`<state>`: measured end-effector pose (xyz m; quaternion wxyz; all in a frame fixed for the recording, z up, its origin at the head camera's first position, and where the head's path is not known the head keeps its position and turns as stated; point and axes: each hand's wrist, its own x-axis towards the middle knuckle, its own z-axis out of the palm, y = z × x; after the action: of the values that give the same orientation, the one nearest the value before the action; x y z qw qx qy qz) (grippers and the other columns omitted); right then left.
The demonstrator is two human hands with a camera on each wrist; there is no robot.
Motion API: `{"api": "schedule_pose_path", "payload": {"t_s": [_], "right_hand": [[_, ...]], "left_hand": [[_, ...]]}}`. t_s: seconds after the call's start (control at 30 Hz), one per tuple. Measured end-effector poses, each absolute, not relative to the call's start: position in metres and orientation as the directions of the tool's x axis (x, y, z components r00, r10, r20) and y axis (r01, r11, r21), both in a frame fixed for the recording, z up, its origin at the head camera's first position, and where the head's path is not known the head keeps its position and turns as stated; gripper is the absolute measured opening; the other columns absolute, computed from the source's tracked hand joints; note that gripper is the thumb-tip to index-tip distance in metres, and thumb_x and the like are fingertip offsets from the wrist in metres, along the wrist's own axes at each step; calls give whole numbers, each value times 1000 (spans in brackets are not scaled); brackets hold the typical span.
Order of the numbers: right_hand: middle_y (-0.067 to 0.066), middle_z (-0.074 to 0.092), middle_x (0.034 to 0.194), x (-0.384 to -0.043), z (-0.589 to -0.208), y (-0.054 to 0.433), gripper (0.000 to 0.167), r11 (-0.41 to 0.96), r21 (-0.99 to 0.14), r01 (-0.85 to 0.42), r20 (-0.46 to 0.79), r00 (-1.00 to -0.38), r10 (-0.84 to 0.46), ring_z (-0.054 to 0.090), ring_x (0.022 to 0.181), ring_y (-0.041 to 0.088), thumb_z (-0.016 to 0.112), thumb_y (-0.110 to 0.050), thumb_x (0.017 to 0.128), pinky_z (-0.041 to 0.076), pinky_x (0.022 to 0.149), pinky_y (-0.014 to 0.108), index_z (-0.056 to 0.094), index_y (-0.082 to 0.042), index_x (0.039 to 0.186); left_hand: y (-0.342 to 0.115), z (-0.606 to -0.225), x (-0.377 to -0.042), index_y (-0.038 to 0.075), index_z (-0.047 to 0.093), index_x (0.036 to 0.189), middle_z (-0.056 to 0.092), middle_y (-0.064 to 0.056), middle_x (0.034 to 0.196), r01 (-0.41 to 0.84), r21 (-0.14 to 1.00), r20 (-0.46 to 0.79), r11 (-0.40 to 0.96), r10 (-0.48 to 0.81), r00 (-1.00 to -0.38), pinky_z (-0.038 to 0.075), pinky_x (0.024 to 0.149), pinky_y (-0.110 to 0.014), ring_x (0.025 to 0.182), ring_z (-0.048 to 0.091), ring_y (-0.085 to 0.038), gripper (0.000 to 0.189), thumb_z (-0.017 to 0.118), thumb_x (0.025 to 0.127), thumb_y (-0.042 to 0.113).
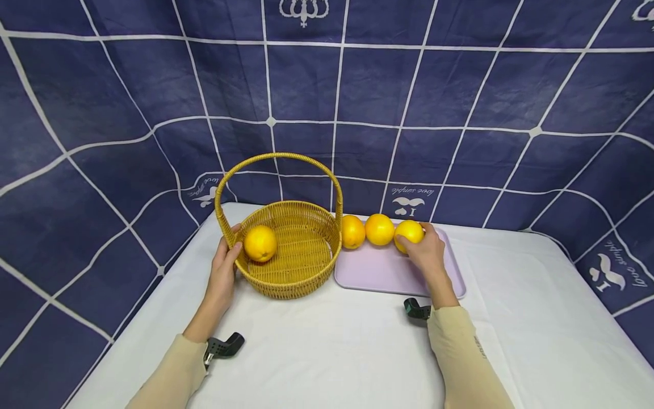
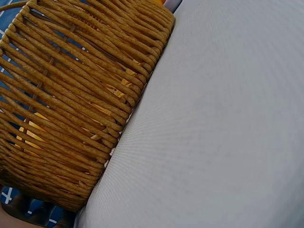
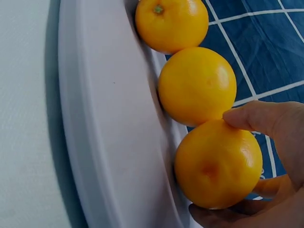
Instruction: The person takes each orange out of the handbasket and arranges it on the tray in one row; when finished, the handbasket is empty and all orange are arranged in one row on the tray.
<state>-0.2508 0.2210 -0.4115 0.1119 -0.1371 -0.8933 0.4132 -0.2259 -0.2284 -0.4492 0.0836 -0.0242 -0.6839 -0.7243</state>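
Observation:
A woven basket [image 1: 286, 289] with a tall arched handle stands on the left, one orange [image 1: 260, 243] inside against its left wall. My left hand [image 1: 223, 262] grips the basket's left rim, thumb over the edge; in the left wrist view the woven side [image 2: 80, 95] fills the upper left. On the right, a pale purple tray [image 1: 378, 274] bears three oranges along its far edge. My right hand [image 1: 428, 250] holds the rightmost orange [image 3: 218, 164] between thumb and fingers. Beside it sit the middle orange [image 3: 197, 86] and the leftmost orange [image 1: 352, 232].
A white cloth [image 1: 327, 346] covers the table. Behind it hangs a dark blue curtain [image 1: 378, 85] with white grid lines. The basket's right side stands close to the tray's left end. A black wrist device [image 1: 225, 346] is on the left forearm.

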Motion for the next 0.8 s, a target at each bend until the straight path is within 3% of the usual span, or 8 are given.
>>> {"api": "schedule_pose_path", "payload": {"t_s": [0.33,0.8], "right_hand": [[31,51,152,-250,-402,223,78,618,-776,126,108,-939,327,48,138,48,74,-32,95,36,121,56,41,4,156],[24,54,154,-243,-377,210,71,615,-788,24,238,-910,341,49,144,42,74,-33,95,36,123,54,49,-1,153]], "left_hand": [[-226,-447,-226,22,34,165,32,2,171,150,987,144,-60,-90,-985,20,132,-38,158,27,-17,52,43,115,29],[-227,-447,-225,16,33,165,33,2,171,159,985,153,-68,-87,-984,16,133,-42,159,26,-16,52,43,115,28]]}}
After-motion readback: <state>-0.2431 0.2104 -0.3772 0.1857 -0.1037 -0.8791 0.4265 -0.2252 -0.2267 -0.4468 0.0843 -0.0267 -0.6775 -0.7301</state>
